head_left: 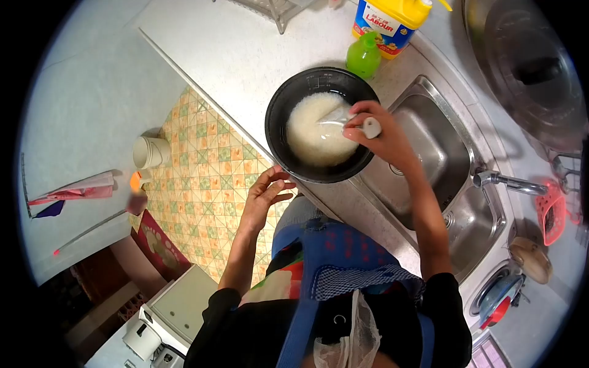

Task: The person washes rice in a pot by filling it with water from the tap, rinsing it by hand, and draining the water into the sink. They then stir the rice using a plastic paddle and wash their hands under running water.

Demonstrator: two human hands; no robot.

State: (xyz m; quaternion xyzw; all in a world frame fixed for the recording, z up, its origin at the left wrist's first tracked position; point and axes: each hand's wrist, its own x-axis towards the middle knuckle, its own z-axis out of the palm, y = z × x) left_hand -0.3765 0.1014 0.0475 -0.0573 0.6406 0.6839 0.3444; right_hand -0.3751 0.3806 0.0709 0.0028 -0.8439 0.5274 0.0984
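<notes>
A round black pot (279, 149) with pale rice (313, 132) inside stands at the counter's edge beside the sink. My right hand (379, 134) is over the pot's right side, its fingers closed round the light handle of a clear scoop (334, 119) that dips into the rice. At the pot's lower left rim is my left hand (268, 189), fingers apart and curved, near or touching the outside of the rim, with nothing held in it.
A double metal sink (429, 132) with a tap (491, 178) lies to the right. A green bottle (364, 56) and a yellow jug (408, 12) stand behind the pot. Above the sink is a large dark lid (521, 37). A white bucket (150, 152) sits on the tiled floor.
</notes>
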